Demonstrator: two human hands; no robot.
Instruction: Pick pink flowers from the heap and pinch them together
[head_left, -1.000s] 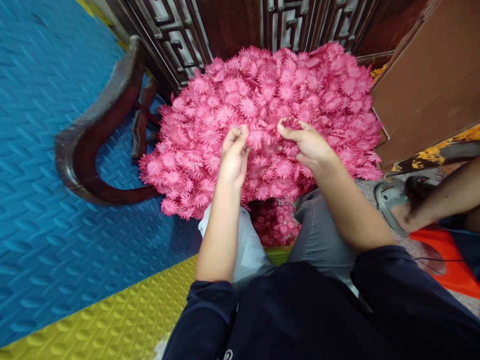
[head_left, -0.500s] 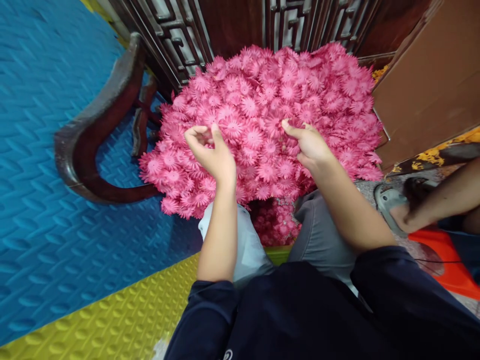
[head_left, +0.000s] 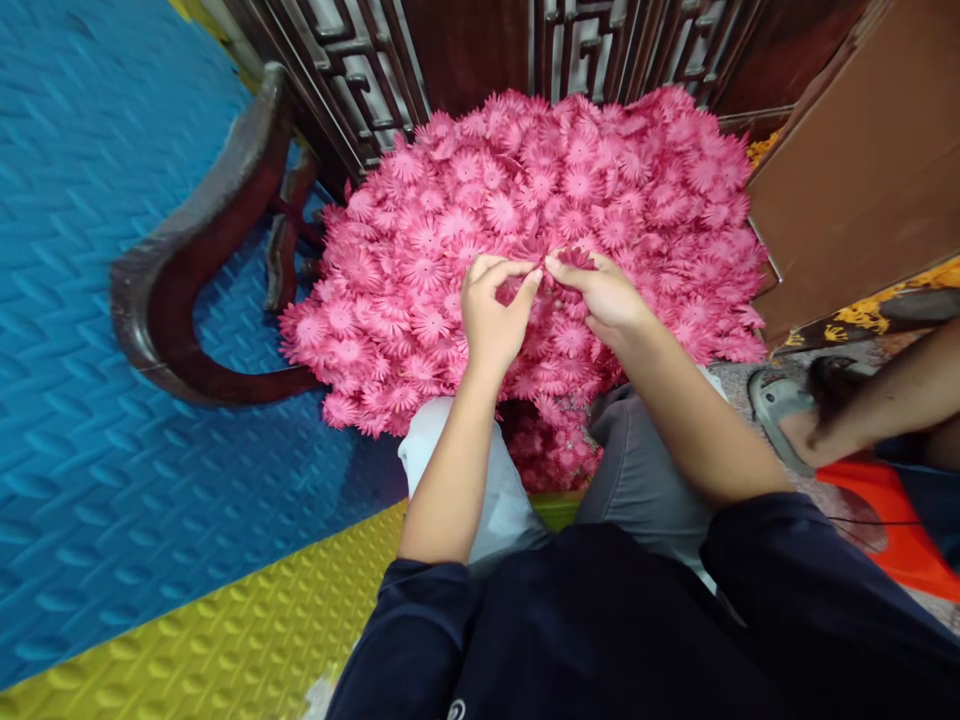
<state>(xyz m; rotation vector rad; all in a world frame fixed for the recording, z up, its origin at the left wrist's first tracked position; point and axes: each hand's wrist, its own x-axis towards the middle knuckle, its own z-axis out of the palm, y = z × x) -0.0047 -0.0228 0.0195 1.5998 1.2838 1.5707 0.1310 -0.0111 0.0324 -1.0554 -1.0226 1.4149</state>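
A large heap of pink artificial flowers (head_left: 427,270) spreads in front of my knees. Over its middle, my left hand (head_left: 495,315) is closed, thumb and forefinger pinched at the edge of a pink flower (head_left: 533,247). My right hand (head_left: 613,298) is closed around a darker pink flower (head_left: 577,258), its thumb pointing left. The fingertips of both hands come close together, almost touching. Exactly how the petals sit between the fingertips is too small to make out.
A dark curved wooden armrest (head_left: 161,290) stands left of the heap, over blue matting (head_left: 60,400). Carved wooden panels (head_left: 472,50) rise behind. At right are a brown board (head_left: 847,170), yellow petals (head_left: 862,315) and another person's sandalled foot (head_left: 795,425).
My left hand has moved right, from above the left part of the heap to my right hand, and its fingers have closed. The right hand has stayed nearly in place.
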